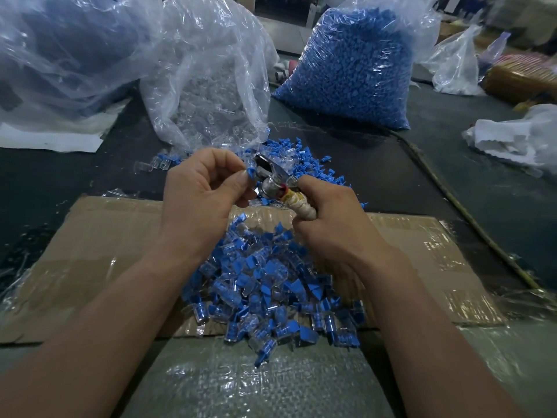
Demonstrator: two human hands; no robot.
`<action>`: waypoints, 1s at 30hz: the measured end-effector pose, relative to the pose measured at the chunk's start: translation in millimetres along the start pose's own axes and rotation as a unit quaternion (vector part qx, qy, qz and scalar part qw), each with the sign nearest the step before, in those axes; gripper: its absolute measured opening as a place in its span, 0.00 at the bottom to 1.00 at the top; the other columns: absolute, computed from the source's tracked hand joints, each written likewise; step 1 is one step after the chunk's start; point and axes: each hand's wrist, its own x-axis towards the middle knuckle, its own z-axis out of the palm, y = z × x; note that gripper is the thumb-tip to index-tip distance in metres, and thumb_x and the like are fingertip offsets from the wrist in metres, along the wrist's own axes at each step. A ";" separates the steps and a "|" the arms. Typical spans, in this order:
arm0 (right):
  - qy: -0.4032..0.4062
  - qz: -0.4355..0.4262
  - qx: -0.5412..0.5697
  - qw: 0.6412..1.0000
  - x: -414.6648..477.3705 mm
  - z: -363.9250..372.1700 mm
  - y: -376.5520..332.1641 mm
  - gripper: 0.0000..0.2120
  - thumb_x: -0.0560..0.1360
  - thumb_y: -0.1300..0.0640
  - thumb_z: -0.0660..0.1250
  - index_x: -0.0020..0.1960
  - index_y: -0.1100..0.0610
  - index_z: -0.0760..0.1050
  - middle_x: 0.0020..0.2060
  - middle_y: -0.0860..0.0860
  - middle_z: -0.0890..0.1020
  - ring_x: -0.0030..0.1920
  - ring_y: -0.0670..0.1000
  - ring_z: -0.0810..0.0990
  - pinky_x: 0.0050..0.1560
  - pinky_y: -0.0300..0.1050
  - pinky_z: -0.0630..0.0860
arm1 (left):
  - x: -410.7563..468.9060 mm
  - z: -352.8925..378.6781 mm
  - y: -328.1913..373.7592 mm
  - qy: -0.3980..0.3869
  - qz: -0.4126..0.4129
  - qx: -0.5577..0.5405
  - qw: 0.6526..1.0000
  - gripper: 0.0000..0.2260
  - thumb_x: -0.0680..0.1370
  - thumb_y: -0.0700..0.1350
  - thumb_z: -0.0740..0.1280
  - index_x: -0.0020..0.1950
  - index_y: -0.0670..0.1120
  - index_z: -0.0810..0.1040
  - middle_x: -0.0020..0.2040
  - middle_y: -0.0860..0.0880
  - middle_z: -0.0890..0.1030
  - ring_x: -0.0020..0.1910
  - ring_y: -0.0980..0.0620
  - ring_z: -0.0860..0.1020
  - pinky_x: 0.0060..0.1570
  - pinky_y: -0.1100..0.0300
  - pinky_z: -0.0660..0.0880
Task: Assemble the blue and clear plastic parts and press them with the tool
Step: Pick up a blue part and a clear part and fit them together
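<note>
One blue-and-clear part (250, 172), pinched by the left grip (202, 188), seemingly sits at the head of the pressing tool (269, 185) the right grip (328, 218) clasps; seat it squarely before squeezing.

Shiny metal tool (269, 184), cloth-wrapped handle (303, 206); glossy taped cardboard (120, 236).

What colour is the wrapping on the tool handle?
Cream-white wrapping, red near the metal; head view.
</note>
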 end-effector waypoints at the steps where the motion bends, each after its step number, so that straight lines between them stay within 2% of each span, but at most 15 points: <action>1: 0.004 0.001 0.002 1.000 0.3 0.0 -0.3 0.15 0.65 0.64 0.65 0.34 0.45 0.63 0.31 0.43 0.71 0.34 0.43 0.70 0.32 0.41 0.65 | -0.3 0.0 0.5 0.001 0.001 0.001 1.000 0.12 0.74 0.30 0.64 0.39 0.47 0.74 0.35 0.48 0.78 0.29 0.60 0.77 0.33 0.69 0.76; 9: 0.022 0.009 -0.014 1.000 1.1 1.8 -2.6 0.12 0.65 0.63 0.65 0.36 0.48 0.66 0.30 0.44 0.73 0.33 0.46 0.71 0.34 0.44 0.69 | -2.8 1.4 2.4 0.008 0.004 0.009 1.000 0.11 0.74 0.30 0.64 0.39 0.46 0.73 0.34 0.47 0.77 0.28 0.61 0.77 0.32 0.70 0.74; 14: 0.027 0.004 -0.019 0.999 0.7 4.0 -1.7 0.12 0.65 0.64 0.65 0.35 0.48 0.66 0.31 0.44 0.73 0.33 0.45 0.71 0.32 0.42 0.67 | -2.1 0.0 2.3 0.011 0.005 0.015 1.000 0.11 0.74 0.30 0.64 0.39 0.46 0.73 0.34 0.48 0.78 0.29 0.61 0.77 0.32 0.70 0.74; 19: 0.004 0.001 -0.038 0.999 2.6 -0.6 4.0 0.11 0.65 0.62 0.67 0.41 0.50 0.69 0.34 0.42 0.72 0.36 0.43 0.70 0.34 0.40 0.65 | -0.4 -2.7 0.1 0.018 -0.008 0.009 1.000 0.10 0.74 0.31 0.65 0.39 0.46 0.75 0.33 0.50 0.79 0.30 0.60 0.78 0.32 0.69 0.75; 23: -0.027 0.023 -0.118 0.992 3.9 -13.1 18.2 0.11 0.67 0.57 0.71 0.48 0.54 0.76 0.41 0.47 0.77 0.41 0.48 0.74 0.41 0.46 0.73 | 5.8 -13.8 0.3 0.039 -0.043 -0.021 0.998 0.09 0.74 0.34 0.66 0.40 0.49 0.75 0.32 0.55 0.82 0.30 0.59 0.79 0.30 0.69 0.75; 26: -0.048 0.052 -0.120 0.990 3.5 -20.2 25.6 0.12 0.65 0.56 0.72 0.48 0.54 0.77 0.41 0.48 0.79 0.42 0.50 0.76 0.44 0.50 0.76 | 3.8 -16.1 4.3 -0.004 -0.075 -0.027 0.997 0.05 0.68 0.39 0.70 0.40 0.47 0.75 0.32 0.53 0.82 0.29 0.58 0.79 0.26 0.68 0.73; 30: -0.095 0.087 -0.119 0.984 2.8 -27.2 32.0 0.17 0.62 0.48 0.76 0.48 0.51 0.78 0.40 0.46 0.78 0.41 0.48 0.75 0.44 0.48 0.74 | 1.1 -13.8 7.8 -0.126 -0.110 0.006 0.986 0.05 0.60 0.47 0.71 0.33 0.47 0.81 0.30 0.51 0.82 0.26 0.61 0.76 0.24 0.70 0.71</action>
